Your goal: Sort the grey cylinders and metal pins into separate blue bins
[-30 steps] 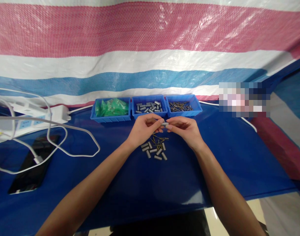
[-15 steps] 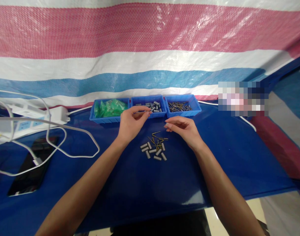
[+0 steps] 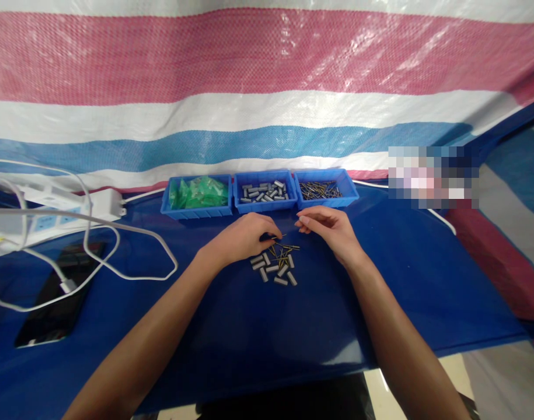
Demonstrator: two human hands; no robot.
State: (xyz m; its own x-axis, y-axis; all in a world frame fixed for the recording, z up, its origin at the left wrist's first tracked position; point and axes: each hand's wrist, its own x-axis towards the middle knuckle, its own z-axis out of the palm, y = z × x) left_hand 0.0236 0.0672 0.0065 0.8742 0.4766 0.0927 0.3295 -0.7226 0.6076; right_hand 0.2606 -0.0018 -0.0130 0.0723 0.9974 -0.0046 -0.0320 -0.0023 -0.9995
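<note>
My left hand (image 3: 244,236) is low on the blue cloth, its fingers curled and pinched at the top edge of a small pile of grey cylinders and gold pins (image 3: 276,265). A thin gold pin (image 3: 281,235) sticks out from its fingertips. My right hand (image 3: 330,228) hovers just right of the pile, thumb and forefinger pressed together. What it pinches is too small to make out. The two hands are a short gap apart.
Three blue bins stand in a row behind the hands: green bags (image 3: 197,193), grey cylinders (image 3: 265,191), gold pins (image 3: 324,189). A white power strip (image 3: 52,210), looping white cables (image 3: 131,256) and a dark phone (image 3: 52,303) lie at the left. A striped tarp hangs behind.
The hands were together on a small grey piece. My left hand then reached up to the middle bin and has come back down to the pile. My right hand barely moved.
</note>
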